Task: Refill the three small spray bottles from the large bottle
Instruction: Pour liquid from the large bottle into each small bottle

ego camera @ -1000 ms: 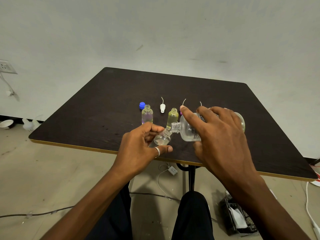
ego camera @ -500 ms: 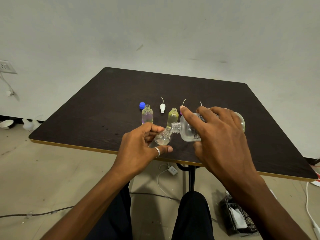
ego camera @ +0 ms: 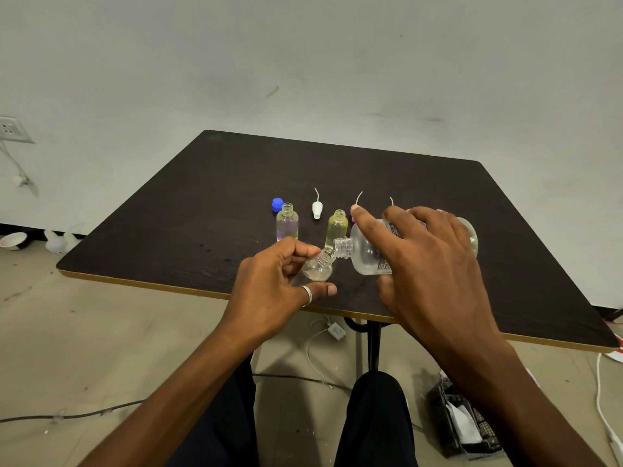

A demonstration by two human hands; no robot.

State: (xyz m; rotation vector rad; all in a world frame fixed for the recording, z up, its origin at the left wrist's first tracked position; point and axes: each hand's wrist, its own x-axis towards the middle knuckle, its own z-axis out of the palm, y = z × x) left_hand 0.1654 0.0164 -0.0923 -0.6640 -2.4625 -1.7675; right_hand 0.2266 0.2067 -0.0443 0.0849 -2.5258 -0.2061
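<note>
The large bottle (ego camera: 367,252) is held over the near middle of the tabletop (ego camera: 505,237), tipped almost flat with its open neck pointing left. It is gripped round the body by the right hand (ego camera: 435,267). Its mouth is set against the mouth of a small clear bottle (ego camera: 315,270), which is tilted up to meet it and held between the fingers and thumb of the left hand (ego camera: 269,291). A pour into this bottle is judged to be under way; the level inside cannot be read. Just beyond, two more small bottles are stood upright and uncapped: a purple-tinted bottle (ego camera: 287,225) to the left and a yellowish bottle (ego camera: 336,229) beside the large bottle's neck. Both look filled close to the shoulder, so two of three are taken as done. Farther back a blue cap (ego camera: 277,204) and a white spray head (ego camera: 317,210) are laid loose. More thin tubes are seen to the right, partly hidden. Finishing this fill is left; refitting the heads probably follows.
</note>
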